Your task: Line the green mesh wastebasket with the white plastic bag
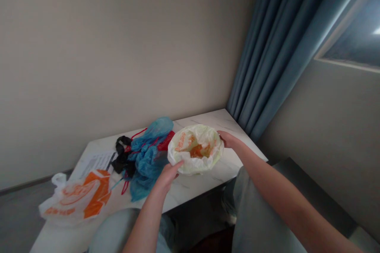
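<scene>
A pale yellow-white plastic bag (196, 148) with orange print is spread into a round, wide-mouthed shape above the table. Whether a container sits beneath it, I cannot make out. My left hand (170, 174) grips its near-left edge, thumb over the rim. On the far right side, my right hand (227, 139) is closed on the same rim, with its fingers partly hidden behind the bag. Crumpled blue plastic bags (150, 158) lie just left of it, mixed with a black plastic bag (124, 158) and a red plastic bag (166, 141).
The white marble-patterned table (208, 184) stands against the wall. At its left end lie a white-and-orange plastic bag (77, 197) and a printed sheet (96, 163). A blue curtain (267, 47) hangs at the right. My knees are close to the near edge.
</scene>
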Demonstrator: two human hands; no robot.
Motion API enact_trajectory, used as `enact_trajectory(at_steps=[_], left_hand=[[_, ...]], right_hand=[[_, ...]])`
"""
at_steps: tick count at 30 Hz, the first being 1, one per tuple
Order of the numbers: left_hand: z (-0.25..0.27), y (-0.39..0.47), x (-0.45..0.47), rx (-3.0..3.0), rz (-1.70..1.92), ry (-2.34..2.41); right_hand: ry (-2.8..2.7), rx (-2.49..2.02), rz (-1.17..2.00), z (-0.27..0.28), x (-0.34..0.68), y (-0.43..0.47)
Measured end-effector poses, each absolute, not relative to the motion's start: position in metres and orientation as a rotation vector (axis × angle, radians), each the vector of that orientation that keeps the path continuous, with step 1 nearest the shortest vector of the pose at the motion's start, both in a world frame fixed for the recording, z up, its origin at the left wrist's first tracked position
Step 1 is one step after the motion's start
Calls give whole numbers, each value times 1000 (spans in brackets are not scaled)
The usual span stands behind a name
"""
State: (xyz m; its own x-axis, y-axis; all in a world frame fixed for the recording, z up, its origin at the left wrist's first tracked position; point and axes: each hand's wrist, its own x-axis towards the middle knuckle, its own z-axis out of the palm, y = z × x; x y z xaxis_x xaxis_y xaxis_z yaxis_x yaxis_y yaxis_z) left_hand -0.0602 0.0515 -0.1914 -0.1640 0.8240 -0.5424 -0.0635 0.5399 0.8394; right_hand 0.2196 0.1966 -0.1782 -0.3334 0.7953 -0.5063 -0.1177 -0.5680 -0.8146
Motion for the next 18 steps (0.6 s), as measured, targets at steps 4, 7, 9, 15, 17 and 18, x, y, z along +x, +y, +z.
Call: enact_trajectory(at_steps=[4, 7, 9, 15, 17, 18], left_hand=[[-197, 53, -67, 933, 788, 1689], [-199, 54, -69, 1046, 674, 1744], [-199, 54, -69, 1061, 649, 1704], [-194, 54, -68, 1115, 655, 1579], [-189, 53, -68, 1114, 669, 1561], [-187, 53, -67, 1108, 672, 1568]], right_hand=[[-755, -1384, 2078, -166, 218, 194], [-676, -1412, 2142, -157, 223, 191], [-640, -1408, 2185, -154, 226, 188], [-714, -1362, 2168, -159, 223, 185], [-776, -1400, 2061, -162, 222, 186], [-823, -1422, 1993, -164, 222, 187]])
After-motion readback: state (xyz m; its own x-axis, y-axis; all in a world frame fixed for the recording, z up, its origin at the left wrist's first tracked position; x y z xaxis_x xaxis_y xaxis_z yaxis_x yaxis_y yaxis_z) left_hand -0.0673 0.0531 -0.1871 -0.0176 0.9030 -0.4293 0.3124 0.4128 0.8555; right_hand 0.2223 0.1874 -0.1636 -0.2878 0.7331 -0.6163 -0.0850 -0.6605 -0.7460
